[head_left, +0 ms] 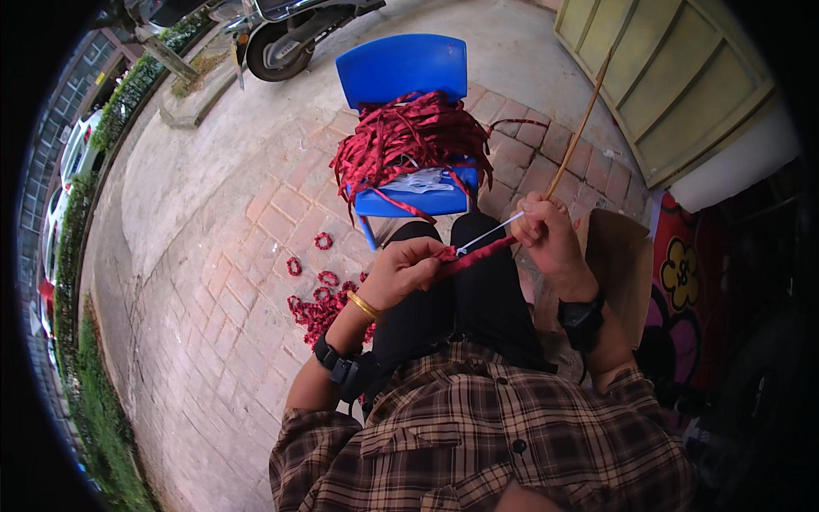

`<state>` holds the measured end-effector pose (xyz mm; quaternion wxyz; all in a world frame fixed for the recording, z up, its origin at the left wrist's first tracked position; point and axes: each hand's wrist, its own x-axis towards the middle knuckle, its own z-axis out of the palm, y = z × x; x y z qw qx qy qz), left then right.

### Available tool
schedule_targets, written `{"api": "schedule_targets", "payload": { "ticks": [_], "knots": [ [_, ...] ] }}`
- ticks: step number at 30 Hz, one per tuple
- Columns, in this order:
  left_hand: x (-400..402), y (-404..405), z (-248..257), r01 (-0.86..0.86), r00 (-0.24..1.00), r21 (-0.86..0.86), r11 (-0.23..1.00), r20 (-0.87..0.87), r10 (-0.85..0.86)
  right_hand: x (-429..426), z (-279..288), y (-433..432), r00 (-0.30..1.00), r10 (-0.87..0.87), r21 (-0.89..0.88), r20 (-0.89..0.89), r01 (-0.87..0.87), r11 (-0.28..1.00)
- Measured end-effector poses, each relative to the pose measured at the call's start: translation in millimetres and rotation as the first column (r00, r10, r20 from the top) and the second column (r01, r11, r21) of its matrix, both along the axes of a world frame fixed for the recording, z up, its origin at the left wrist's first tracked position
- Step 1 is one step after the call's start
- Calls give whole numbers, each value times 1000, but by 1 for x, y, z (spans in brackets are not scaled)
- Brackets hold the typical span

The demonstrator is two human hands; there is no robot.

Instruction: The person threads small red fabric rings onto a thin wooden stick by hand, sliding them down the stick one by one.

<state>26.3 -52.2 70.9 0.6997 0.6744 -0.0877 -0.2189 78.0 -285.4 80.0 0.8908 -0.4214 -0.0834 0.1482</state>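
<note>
Above my lap, my left hand (pixel 409 269) pinches one end of a red fabric tube (pixel 480 257) between thumb and fingers. A white elastic cord (pixel 489 232) is knotted or looped at that end and runs taut up to my right hand (pixel 545 233). My right hand is closed around a long thin wooden stick (pixel 579 128), which points up and away. The cord and the tube's other end also meet this hand; its fingers hide how they are held. Ahead, a large bundle of red fabric strips (pixel 409 137) lies on a blue plastic chair (pixel 402 67).
White cords (pixel 419 181) lie on the chair seat beneath the strips. Several finished-looking red scrunchies (pixel 323 313) are piled on the brick paving (pixel 243 281) at left. A cardboard box (pixel 617 269) stands by my right arm. A parked scooter (pixel 281 48) and a metal door (pixel 665 83) are farther off.
</note>
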Motion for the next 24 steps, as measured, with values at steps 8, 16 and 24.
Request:
{"api": "schedule_targets", "payload": {
  "ticks": [8,16,24],
  "knots": [
    [0,-8,-11,-113,987,-77,991,105,120,-1,1,1,1000,-15,2,-1,15,1000],
    [-5,-1,-18,-147,983,-105,984,94,157,-1,0,1,1000,-19,-19,-10,19,1000],
    [-7,-13,-10,-189,966,-13,982,178,188,-14,-7,16,986,161,-216,43,-148,965]
  ]
}}
